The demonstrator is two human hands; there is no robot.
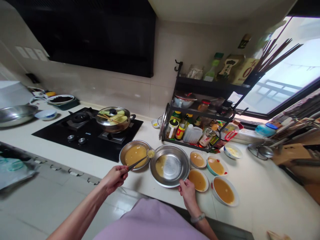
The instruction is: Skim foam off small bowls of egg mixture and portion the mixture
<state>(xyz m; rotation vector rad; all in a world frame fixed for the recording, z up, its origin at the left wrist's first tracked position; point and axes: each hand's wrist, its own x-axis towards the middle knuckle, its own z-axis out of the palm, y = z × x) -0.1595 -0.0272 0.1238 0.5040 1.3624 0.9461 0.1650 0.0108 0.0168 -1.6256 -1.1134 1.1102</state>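
Observation:
My left hand [117, 178] is closed round the dark handle of a ladle [150, 153], whose small bowl holds yellowish liquid. The ladle's bowl is over the gap between two metal vessels. On the left is a metal bowl [122, 152] of yellow-brown liquid. Right of it, a wide metal pan [175, 166] is mostly bare, with a patch of the same liquid on its left side. My right hand [187, 190] pinches this pan's near right rim. Close to that hand stands a small white bowl [198, 180] filled with orange-brown liquid.
More bowls of that liquid [224, 190] stand to the right. A lidded pot [113, 121] sits on the black gas stove [85, 143]. Behind the pan rises a black rack [212, 86] of bottles and jars. A steel pan [17, 115] lies far left, knives and boards far right.

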